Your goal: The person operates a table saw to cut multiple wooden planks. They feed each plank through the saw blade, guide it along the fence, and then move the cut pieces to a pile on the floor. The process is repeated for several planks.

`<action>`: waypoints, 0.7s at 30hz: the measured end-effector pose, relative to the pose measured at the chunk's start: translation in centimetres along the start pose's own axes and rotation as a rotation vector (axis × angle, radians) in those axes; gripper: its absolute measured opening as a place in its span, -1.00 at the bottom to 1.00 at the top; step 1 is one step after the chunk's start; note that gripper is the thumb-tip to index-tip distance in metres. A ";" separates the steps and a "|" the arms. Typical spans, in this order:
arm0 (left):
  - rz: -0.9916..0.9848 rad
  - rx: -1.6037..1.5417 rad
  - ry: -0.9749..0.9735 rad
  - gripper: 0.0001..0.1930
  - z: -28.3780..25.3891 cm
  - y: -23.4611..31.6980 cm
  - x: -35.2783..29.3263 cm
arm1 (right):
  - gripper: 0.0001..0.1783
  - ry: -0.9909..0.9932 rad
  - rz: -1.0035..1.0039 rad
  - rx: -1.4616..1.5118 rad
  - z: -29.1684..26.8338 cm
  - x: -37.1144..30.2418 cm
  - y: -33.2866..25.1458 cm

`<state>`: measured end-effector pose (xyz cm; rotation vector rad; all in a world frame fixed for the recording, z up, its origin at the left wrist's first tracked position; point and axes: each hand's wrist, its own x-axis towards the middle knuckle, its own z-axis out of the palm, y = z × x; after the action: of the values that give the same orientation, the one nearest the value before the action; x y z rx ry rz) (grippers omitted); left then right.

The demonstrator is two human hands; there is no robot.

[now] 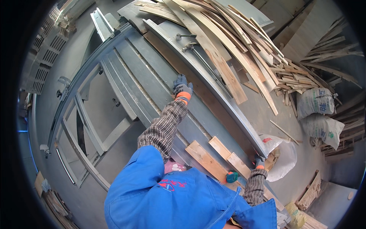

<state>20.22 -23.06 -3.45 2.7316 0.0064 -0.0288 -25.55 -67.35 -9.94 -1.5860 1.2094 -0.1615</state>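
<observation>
I see the left hand (183, 85) at twelve o'clock, right hand (259, 161) at four, grips indiscernible, beside a brown board (210, 97), probably stiff, best held by its edges.

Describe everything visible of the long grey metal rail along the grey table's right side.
The long, narrow, grey metal-looking rail appears bowed in this fisheye view. It slants from upper left to lower right, with a brown strip along its left side. The grey-gloved right hand is at its near end; contact is unclear. A whitish sack is beside that end.
</observation>
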 end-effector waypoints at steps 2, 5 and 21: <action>0.001 -0.022 -0.005 -0.29 -0.1 0.2 -0.2 | -0.43 0.032 0.031 0.051 0.1 0.2 -0.3; -0.014 -0.001 -0.022 -0.26 -0.6 0.4 -0.1 | -0.43 0.028 0.002 -0.120 0.5 0.5 -0.9; 0.056 -0.034 0.333 -0.36 0.7 0.4 0.5 | -0.46 0.275 -0.149 -0.667 1.8 -0.9 -1.2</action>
<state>20.74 -23.71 -3.90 2.6687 0.0248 0.4363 -24.09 -65.62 -9.37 -2.2942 1.4457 -0.0740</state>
